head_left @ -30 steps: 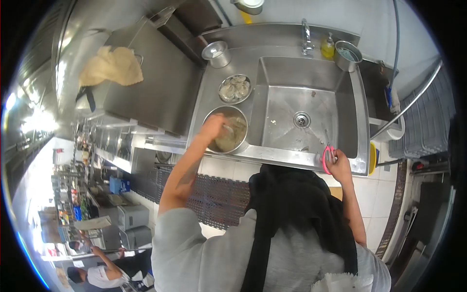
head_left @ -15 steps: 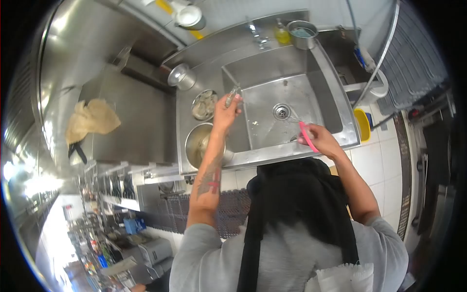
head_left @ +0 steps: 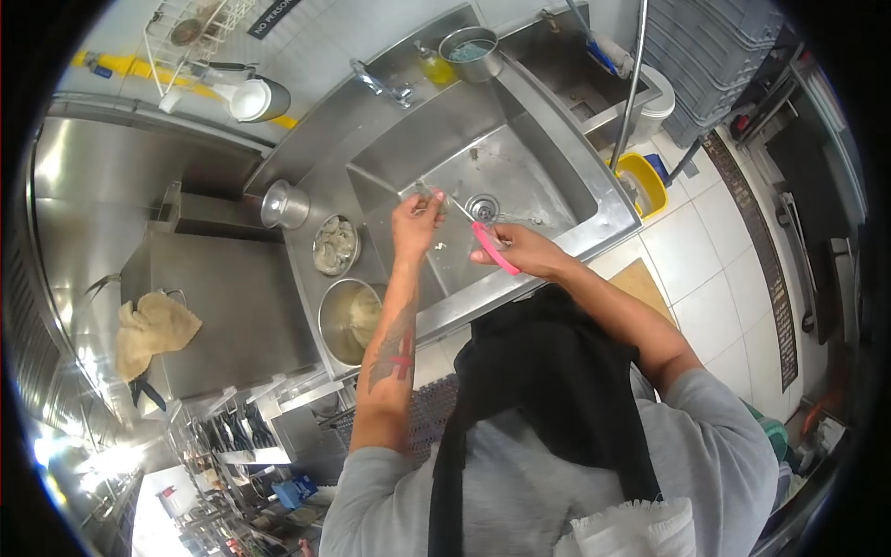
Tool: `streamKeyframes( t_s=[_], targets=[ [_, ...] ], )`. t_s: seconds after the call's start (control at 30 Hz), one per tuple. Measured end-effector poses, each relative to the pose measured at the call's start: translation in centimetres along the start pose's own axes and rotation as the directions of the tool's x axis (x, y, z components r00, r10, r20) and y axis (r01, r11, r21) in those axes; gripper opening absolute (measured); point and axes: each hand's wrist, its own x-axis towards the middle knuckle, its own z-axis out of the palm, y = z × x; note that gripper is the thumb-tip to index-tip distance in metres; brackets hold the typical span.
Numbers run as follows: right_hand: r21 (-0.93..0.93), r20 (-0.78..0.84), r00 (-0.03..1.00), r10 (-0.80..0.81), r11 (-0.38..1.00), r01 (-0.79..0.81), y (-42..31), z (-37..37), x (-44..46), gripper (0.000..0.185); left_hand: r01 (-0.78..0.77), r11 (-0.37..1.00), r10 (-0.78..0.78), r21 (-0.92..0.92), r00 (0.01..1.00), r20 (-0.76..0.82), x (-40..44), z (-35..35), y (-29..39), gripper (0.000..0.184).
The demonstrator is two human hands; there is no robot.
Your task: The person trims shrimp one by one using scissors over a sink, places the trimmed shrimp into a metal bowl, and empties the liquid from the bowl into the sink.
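Fingers of my left hand (head_left: pixel 415 226) are drawn together in a pinch, and between the tips there's a small greyish piece (head_left: pixel 424 189), held up over the sink (head_left: pixel 534 172), too blurred to make out fully. In comes my right hand (head_left: pixel 527 251), fingers curled around the pink-handled scissors (head_left: pixel 490 243), blades pointing at that piece, right up close! Whether the blades are parted or touching it, I cannot tell.

Below and just right of the blades sits the drain (head_left: pixel 483 209), with pale scraps on the sink floor. Over to the left, on the ledge, a round metal dish (head_left: pixel 357 243) carries a heap of pale, glossy pieces (head_left: pixel 334 246). Next to it, nearer my body, stands the big metal bowl (head_left: pixel 330 320), cloudy stuff inside, its edge partly behind my left forearm. A silver pot (head_left: pixel 285 204) stands beyond the dish, and at the back, the faucet (head_left: pixel 380 84) and a yellow soap bottle (head_left: pixel 433 67).
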Motion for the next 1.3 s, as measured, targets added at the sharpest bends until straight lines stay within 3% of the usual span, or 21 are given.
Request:
streamKeyframes(
  t_s=[0.13, 0.37, 0.47, 0.53, 0.57, 0.63, 0.77, 0.83, 0.97, 1.03, 1.17, 1.23, 1.3],
  targets=[
    [-0.248, -0.014, 1.000, 0.027, 0.968, -0.029, -2.3, -0.5, -0.4, 0.074, -0.090, 0.993, 0.094, -0.077, 0.994, 0.048, -0.3, 0.0, -0.4, 0.018],
    [-0.229, 0.018, 1.000, -0.017, 0.973, 0.021, -1.7, -0.3, 0.1, 0.072, -0.119, 0.988, 0.129, -0.100, 0.987, 0.098, -1.3, -0.6, -0.1, 0.015],
    [-0.186, 0.011, 1.000, -0.006, 0.983, 0.008, -1.7, 0.0, 0.2, 0.069, -0.137, 0.990, 0.139, -0.026, 0.985, 0.104, -1.7, -0.9, 0.0, 0.016],
    [-0.192, 0.025, 1.000, 0.010, 0.981, -0.005, -2.7, -0.2, -0.2, 0.066, -0.196, 0.918, 0.169, 0.346, 0.980, 0.108, -2.5, -1.2, 1.4, 0.017],
    [-0.190, 0.023, 1.000, 0.014, 0.982, -0.010, -2.7, -0.3, -0.1, 0.066, -0.195, 0.918, 0.166, 0.345, 0.980, 0.112, -2.7, -1.3, 2.0, 0.017],
    [-0.257, 0.064, 0.997, 0.052, 0.966, -0.034, -2.4, -0.8, 0.2, 0.065, -0.388, 0.747, 0.346, 0.539, 0.920, 0.183, -3.1, -1.4, 2.5, 0.020],
    [-0.044, 0.103, 0.994, 0.033, 0.999, -0.029, 0.5, -1.0, 1.4, 0.074, -0.371, 0.801, 0.340, 0.470, 0.928, 0.154, -3.2, -1.4, 2.4, 0.023],
    [-0.323, -0.173, 0.983, -0.066, 0.946, 0.006, -0.5, -0.9, -0.1, 0.078, -0.177, 0.857, 0.147, 0.483, 0.984, 0.099, -3.6, -1.4, 3.2, 0.024],
    [-0.412, -0.147, 0.989, -0.024, 0.910, -0.040, -2.4, -0.5, -1.8, 0.080, -0.128, 0.812, 0.117, 0.570, 0.992, 0.056, -3.1, -1.3, 2.1, 0.028],
    [-0.455, -0.103, 0.986, -0.129, 0.888, 0.069, -1.7, 0.1, -1.6, 0.082, -0.168, 0.819, 0.207, 0.549, 0.978, -0.010, -3.5, -0.8, 2.2, 0.027],
    [-0.431, -0.129, 0.987, -0.092, 0.902, 0.028, -1.7, 0.4, -1.3, 0.082, -0.152, 0.816, 0.206, 0.558, 0.978, -0.035, -3.9, 0.0, 2.7, 0.024],
    [-0.414, -0.128, 0.991, -0.033, 0.910, -0.023, -1.7, 0.3, -1.1, 0.077, -0.332, 0.694, 0.385, 0.638, 0.921, 0.061, -3.9, 0.2, 2.3, 0.020],
    [-0.375, -0.119, 0.992, -0.050, 0.927, 0.001, -0.5, 0.2, -0.1, 0.072, -0.334, 0.682, 0.381, 0.650, 0.922, 0.074, -4.0, 0.5, 1.8, 0.019]
  ],
)
